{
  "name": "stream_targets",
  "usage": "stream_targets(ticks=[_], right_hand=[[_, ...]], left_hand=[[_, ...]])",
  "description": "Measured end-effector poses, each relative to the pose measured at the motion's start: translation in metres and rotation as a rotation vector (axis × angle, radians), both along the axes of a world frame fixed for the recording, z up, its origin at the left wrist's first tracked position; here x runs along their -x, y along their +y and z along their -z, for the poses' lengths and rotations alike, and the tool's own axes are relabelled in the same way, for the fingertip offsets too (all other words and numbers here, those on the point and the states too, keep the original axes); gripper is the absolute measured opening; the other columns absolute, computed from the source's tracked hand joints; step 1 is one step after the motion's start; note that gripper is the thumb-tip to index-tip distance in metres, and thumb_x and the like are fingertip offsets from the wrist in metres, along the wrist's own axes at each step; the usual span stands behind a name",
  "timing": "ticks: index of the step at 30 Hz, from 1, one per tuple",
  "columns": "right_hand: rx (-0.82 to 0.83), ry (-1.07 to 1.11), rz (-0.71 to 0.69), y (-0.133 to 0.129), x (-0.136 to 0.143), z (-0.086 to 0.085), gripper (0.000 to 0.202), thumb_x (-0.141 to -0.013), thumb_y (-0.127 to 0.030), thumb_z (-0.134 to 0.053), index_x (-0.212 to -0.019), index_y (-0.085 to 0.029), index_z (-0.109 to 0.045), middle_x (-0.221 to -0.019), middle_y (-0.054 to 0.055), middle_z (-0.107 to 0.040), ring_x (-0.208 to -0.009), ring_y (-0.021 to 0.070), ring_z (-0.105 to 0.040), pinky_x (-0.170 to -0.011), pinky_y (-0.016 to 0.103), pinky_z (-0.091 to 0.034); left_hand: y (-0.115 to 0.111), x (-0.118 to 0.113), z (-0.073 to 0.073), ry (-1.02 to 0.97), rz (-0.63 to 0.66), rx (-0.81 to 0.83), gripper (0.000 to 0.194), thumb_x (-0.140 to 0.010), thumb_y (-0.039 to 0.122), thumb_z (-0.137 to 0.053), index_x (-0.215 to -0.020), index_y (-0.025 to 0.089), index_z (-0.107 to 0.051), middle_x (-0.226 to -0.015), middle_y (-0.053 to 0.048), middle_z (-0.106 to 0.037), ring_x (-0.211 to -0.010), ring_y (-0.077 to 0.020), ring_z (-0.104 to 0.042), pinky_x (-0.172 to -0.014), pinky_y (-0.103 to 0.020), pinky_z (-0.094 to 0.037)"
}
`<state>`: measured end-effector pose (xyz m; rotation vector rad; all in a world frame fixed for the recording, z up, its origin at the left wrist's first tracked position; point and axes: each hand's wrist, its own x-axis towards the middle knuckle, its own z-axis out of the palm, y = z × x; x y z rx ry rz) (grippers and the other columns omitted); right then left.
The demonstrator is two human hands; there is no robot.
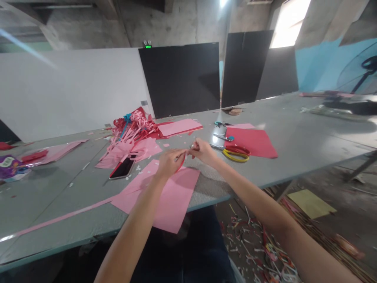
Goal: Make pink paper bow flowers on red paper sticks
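Note:
My left hand (171,162) is closed on a small red strip (181,163) above pink paper sheets (176,188) at the table's front edge. Just right of it, my right hand (202,150) pinches something small that I cannot make out; the fingertips of both hands nearly meet. Scissors with red and yellow handles (237,153) lie right of my right hand, partly on a red sheet (255,142). A phone (123,168) rests to the left, beside a heap of pink and red curled paper strips (137,125).
The grey table (282,133) stretches to both sides. More pink sheets (179,127) lie behind my hands, near small teal-handled scissors (219,124). A long pink strip (67,216) runs left. A purple packet (11,167) sits far left. Paper scraps litter the floor.

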<state>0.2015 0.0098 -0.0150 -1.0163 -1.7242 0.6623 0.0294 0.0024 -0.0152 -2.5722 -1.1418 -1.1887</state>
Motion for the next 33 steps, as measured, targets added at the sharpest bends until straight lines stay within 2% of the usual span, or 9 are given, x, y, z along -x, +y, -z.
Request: stream_targets(ticks=[4, 9, 15, 19, 24, 27, 29, 33], right_hand=[[0.070, 0.114, -0.098, 0.007, 0.000, 0.005, 0.034, -0.070, -0.036, -0.061, -0.072, -0.023, -0.030, -0.059, -0.006, -0.052, -0.052, 0.0125, -0.057, -0.049, 0.024, -0.040], [0.167, 0.189, -0.129, 0.012, 0.002, 0.009, 0.037, -0.068, -0.034, -0.064, -0.070, -0.023, -0.029, -0.061, -0.004, -0.056, -0.050, 0.0111, -0.056, -0.049, 0.024, -0.041], [0.316, 0.260, -0.079, -0.002, 0.004, -0.002, 0.036, -0.070, -0.029, -0.064, -0.067, -0.022, -0.029, -0.060, -0.005, -0.053, -0.052, 0.0086, -0.053, -0.049, 0.021, -0.036], [0.461, 0.302, -0.059, -0.009, 0.004, -0.008, 0.034, -0.071, -0.032, -0.064, -0.067, -0.021, -0.033, -0.070, -0.001, -0.058, -0.052, 0.0064, -0.050, -0.043, 0.020, -0.027], [0.567, 0.353, -0.173, 0.000, 0.001, 0.000, 0.028, -0.072, -0.037, -0.066, -0.067, -0.019, -0.045, -0.083, 0.005, -0.064, -0.049, 0.0056, -0.044, -0.038, 0.020, -0.022], [0.612, 0.394, -0.238, 0.003, 0.002, 0.002, 0.022, -0.073, -0.037, -0.066, -0.070, -0.018, -0.055, -0.081, 0.006, -0.063, -0.048, 0.0056, -0.041, -0.038, 0.021, -0.023], [0.644, 0.433, -0.237, 0.002, 0.002, 0.000, 0.020, -0.074, -0.034, -0.066, -0.068, -0.017, -0.056, -0.077, 0.005, -0.063, -0.048, 0.0055, -0.040, -0.037, 0.020, -0.023], [0.655, 0.529, -0.237, -0.003, 0.002, -0.006, 0.014, -0.070, -0.023, -0.067, -0.067, -0.018, -0.055, -0.077, 0.003, -0.064, -0.049, 0.0055, -0.042, -0.039, 0.020, -0.026]], left_hand=[[0.001, -0.001, -0.001, -0.066, -0.001, 0.108, 0.025, -0.084, 0.027, -0.047, -0.097, 0.024, -0.068, -0.097, -0.003, -0.071, -0.086, -0.0153, -0.065, -0.078, -0.027, -0.051], [0.006, 0.000, 0.002, -0.069, 0.024, 0.174, 0.026, -0.083, 0.026, -0.048, -0.098, 0.023, -0.068, -0.096, -0.003, -0.071, -0.086, -0.0160, -0.066, -0.076, -0.028, -0.052], [0.002, -0.001, 0.001, -0.106, 0.040, 0.261, 0.032, -0.078, 0.018, -0.049, -0.105, 0.022, -0.066, -0.107, -0.004, -0.069, -0.095, -0.0182, -0.064, -0.081, -0.031, -0.052], [-0.003, -0.002, -0.002, -0.152, 0.069, 0.328, 0.039, -0.074, 0.014, -0.049, -0.109, 0.022, -0.064, -0.113, -0.004, -0.066, -0.100, -0.0190, -0.062, -0.089, -0.034, -0.049], [-0.003, -0.001, -0.003, -0.143, 0.070, 0.316, 0.037, -0.077, 0.015, -0.046, -0.106, 0.028, -0.065, -0.111, -0.003, -0.066, -0.099, -0.0203, -0.061, -0.089, -0.036, -0.048], [0.000, 0.000, -0.002, -0.109, 0.072, 0.292, 0.033, -0.080, 0.016, -0.043, -0.100, 0.027, -0.066, -0.104, -0.005, -0.068, -0.093, -0.0205, -0.062, -0.085, -0.036, -0.049], [0.002, 0.000, 0.000, -0.087, 0.074, 0.282, 0.032, -0.079, 0.015, -0.043, -0.099, 0.025, -0.066, -0.104, -0.006, -0.068, -0.093, -0.0207, -0.062, -0.085, -0.037, -0.049], [0.005, 0.001, 0.002, -0.057, 0.052, 0.220, 0.047, -0.069, 0.005, -0.045, -0.111, 0.023, -0.057, -0.118, -0.006, -0.061, -0.108, -0.0200, -0.056, -0.096, -0.036, -0.043]])
